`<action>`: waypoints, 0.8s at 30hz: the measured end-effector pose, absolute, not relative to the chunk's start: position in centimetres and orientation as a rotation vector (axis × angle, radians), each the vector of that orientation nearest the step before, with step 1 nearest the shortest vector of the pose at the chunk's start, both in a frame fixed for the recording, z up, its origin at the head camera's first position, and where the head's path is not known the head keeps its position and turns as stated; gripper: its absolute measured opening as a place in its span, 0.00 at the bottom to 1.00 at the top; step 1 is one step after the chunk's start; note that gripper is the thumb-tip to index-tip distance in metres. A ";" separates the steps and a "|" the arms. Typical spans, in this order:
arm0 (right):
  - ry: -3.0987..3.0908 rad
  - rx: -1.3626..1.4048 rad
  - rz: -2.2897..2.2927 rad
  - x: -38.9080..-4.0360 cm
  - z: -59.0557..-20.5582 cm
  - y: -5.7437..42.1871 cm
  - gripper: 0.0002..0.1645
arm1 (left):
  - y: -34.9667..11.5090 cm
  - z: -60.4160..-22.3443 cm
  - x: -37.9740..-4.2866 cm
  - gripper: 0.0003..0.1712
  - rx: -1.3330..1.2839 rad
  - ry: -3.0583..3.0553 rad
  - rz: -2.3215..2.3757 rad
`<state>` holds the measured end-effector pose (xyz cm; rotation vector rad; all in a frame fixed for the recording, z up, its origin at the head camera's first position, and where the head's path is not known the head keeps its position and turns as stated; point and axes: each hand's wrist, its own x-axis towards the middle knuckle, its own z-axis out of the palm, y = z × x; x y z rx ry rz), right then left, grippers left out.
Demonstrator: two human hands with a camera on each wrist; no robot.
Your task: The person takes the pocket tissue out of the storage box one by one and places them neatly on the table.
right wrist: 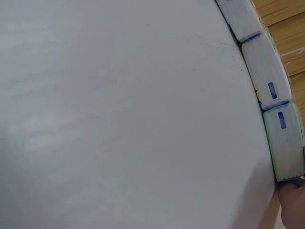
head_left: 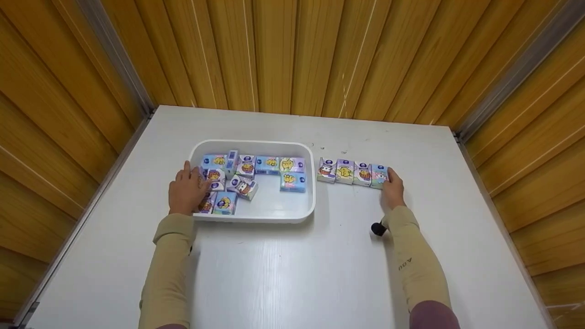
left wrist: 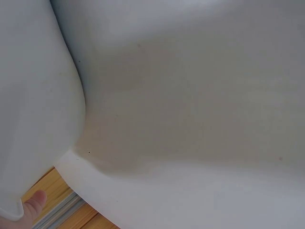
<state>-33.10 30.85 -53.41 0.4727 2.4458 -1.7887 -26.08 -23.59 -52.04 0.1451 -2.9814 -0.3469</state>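
Four packs (head_left: 345,172) are lying centre right, their end touching the right hand (head_left: 394,189), fingers extended, ungripping; the left hand (head_left: 184,193), loosely spread, is covering the tray (head_left: 269,204) rim, centre left.

From here I see a tray (head_left: 276,205) on the table (head_left: 283,274), packs (head_left: 292,183) inside it, and a row of packs (head_left: 345,174) to its right.

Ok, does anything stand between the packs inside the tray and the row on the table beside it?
Yes: the white tray's right wall stands between the packs inside and the row outside. Nothing visible separates the right hand from the row's end pack.
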 end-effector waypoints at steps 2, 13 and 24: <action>2.444 0.507 -1.788 -33.1 -53.3 30.6 0.33 | -23.6 -52.1 -26.1 0.40 0.148 -2.983 -0.347; 2.634 0.442 -1.865 -33.6 -51.0 27.4 0.33 | -23.6 -52.0 -26.2 0.41 0.165 -3.014 -0.324; 2.611 0.073 -1.901 -32.8 -48.9 22.2 0.35 | -23.6 -51.8 -26.1 0.41 0.163 -3.015 -0.361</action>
